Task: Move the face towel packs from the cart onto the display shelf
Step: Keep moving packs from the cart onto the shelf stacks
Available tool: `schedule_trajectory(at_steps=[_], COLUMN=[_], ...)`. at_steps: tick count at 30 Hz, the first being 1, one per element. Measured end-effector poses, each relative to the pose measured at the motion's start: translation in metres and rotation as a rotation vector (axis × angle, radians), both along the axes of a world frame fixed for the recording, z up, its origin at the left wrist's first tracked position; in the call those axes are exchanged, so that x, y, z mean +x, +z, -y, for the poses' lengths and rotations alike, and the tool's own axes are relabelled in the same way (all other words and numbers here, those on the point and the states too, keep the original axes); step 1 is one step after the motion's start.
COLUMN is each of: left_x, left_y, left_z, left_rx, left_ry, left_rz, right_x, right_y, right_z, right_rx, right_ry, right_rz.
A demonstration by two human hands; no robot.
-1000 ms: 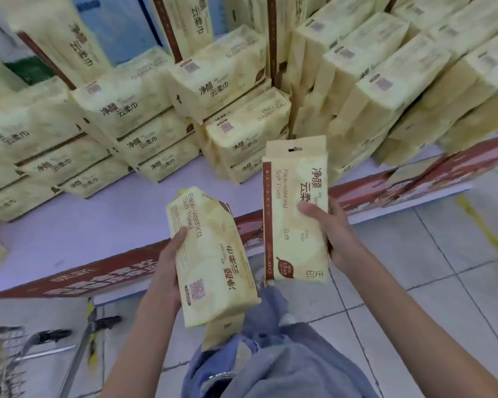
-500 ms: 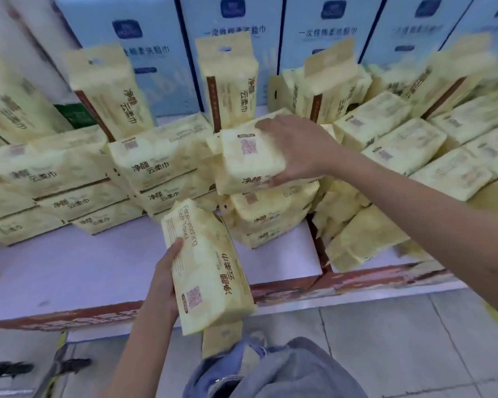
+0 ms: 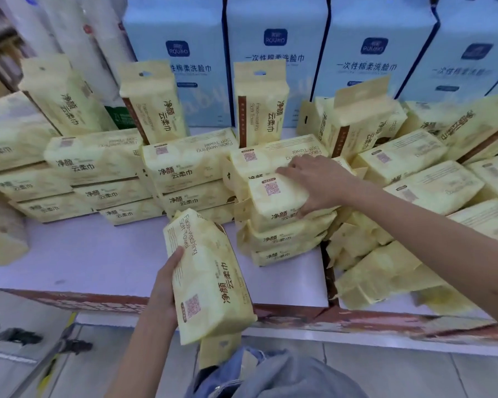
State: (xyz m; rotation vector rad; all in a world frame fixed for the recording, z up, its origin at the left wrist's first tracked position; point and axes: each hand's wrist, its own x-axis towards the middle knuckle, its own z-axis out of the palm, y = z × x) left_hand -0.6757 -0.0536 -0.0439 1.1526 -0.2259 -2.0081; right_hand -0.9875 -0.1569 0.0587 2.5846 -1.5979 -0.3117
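Yellow pack (image 3: pixel 210 280) in left grip (image 3: pixel 164 291)

The flat, pale lilac display shelf (image 3: pixel 84 254), edged reddish-brown in front, spreads beneath and beyond the left hand (image 3: pixel 163 285). Beyond that hand, pale yellow plastic-wrapped face towel packs (image 3: pixel 95 165) lie on it in flat stacks. One stack (image 3: pixel 282 239) stands under the right hand (image 3: pixel 314 182), with a loose heap (image 3: pixel 385 271) right of it. Farther back stand upright packs (image 3: pixel 153 107) and tall light-blue packages (image 3: pixel 276 38).
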Motion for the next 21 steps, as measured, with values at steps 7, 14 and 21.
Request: schedule_trajectory(at_steps=[7,14,21], left_x=[-0.015,-0.008,0.000], left_y=[0.001,0.009,0.019], left_z=[-0.010,-0.012,-0.014], left_rx=[0.005,-0.002,0.037], left_ry=[-0.016,-0.077,-0.351], left_rz=[0.017,0.087,0.239], right_x=[-0.006,0.021,0.084], right_y=[-0.016,-0.021,-0.059], right_z=[-0.012,-0.066,-0.133], right_rx=[-0.022,-0.237,0.566], right_ry=[-0.060,-0.182,-0.748], right_rz=[0.080,0.653,1.502])
